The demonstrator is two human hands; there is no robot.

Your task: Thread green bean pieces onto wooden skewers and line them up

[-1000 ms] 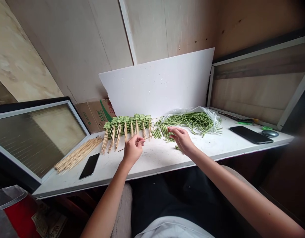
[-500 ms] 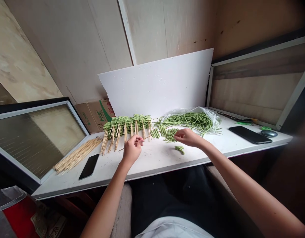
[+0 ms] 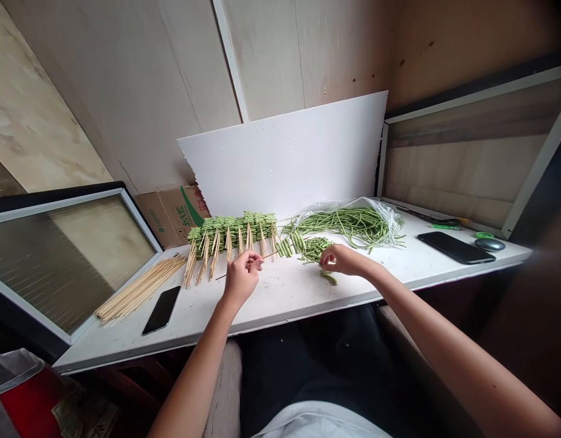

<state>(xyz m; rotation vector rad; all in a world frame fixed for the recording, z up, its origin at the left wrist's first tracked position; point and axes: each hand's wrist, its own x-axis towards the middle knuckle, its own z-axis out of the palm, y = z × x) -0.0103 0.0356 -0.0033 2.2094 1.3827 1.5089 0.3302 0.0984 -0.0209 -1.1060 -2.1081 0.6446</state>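
Watching over my remote feed, I see a person's two bare hands at a white tabletop (image 3: 280, 298), working around a row of skewered green beans (image 3: 230, 231). Well left of the row, a loose bundle of bamboo skewers (image 3: 141, 289) lies with its sticks aligned, apparently to make single sticks easy to draw, and a black smartphone (image 3: 161, 310) sits just beside it. At the row's near edge, the left hand (image 3: 240, 278) has its thumb and forefinger pinching a thin bamboo skewer (image 3: 262, 259), with the other fingers curled below; the grip seems meant to steady the stick, which points right. Just right of the row lie short cut green bean pieces (image 3: 314, 248). The right hand (image 3: 344, 260) is beside them, fingers bunched and curved down, though I cannot tell whether they pinch anything. Farther right of the row, long green beans (image 3: 348, 222) spill from a clear plastic bag (image 3: 380, 216), its mouth turned toward the work, perhaps for easy reach. Farthest right lies a second black smartphone (image 3: 456, 247).
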